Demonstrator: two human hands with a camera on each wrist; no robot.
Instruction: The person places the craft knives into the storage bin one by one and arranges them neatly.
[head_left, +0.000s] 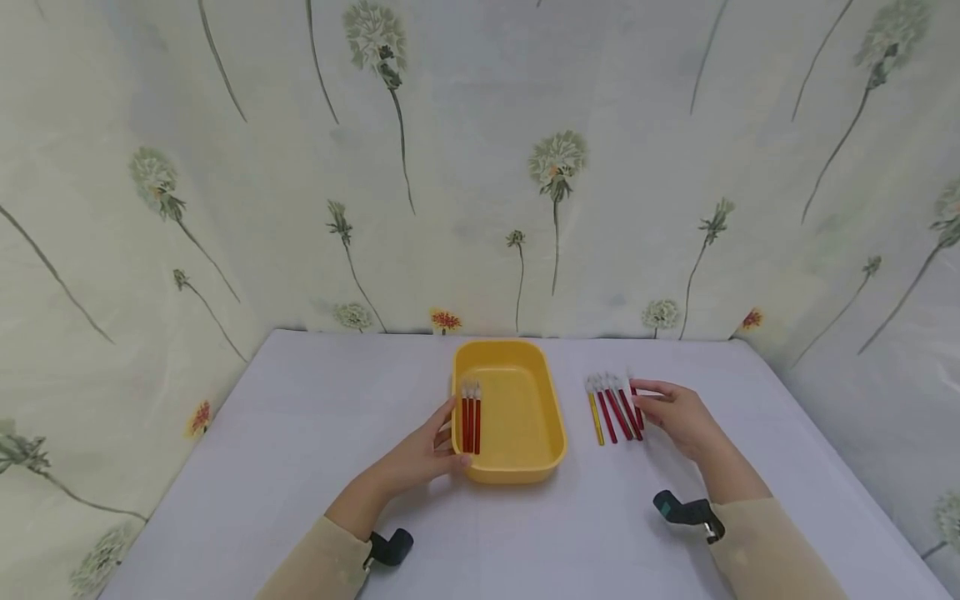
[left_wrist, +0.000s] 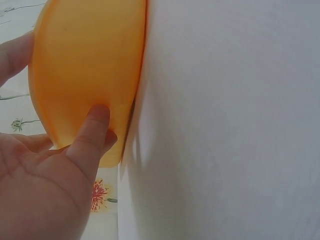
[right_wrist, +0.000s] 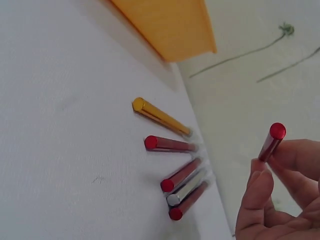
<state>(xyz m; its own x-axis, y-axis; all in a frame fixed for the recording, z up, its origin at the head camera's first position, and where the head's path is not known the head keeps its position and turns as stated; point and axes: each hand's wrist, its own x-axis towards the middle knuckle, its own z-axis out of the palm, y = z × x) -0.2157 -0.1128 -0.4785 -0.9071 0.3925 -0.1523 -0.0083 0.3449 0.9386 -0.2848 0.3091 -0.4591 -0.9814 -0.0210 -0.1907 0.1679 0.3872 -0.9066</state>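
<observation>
My left hand (head_left: 420, 454) holds the left side of a yellow plastic tray (head_left: 555, 417), thumb near the close left corner of its rim. The left wrist view has fingers pressed to the outer tray wall (left_wrist: 85, 65). Inside the tray, three slim red pen-like sticks (head_left: 470, 421) with pale tips lie side by side along the left. To the tray's right, my right hand (head_left: 675, 417) pinches a red pen-like stick (right_wrist: 272, 140) between thumb and fingers. Beside it several similar sticks lie fanned out: a gold one (right_wrist: 162, 117), red ones (right_wrist: 170, 144) and a silver one (right_wrist: 187, 189).
A white cloth (head_left: 337, 383) covers the table, which meets a flower-patterned backdrop (head_left: 465, 167) at its back and sides. Each wrist carries a small black camera mount, such as the right one (head_left: 686, 510).
</observation>
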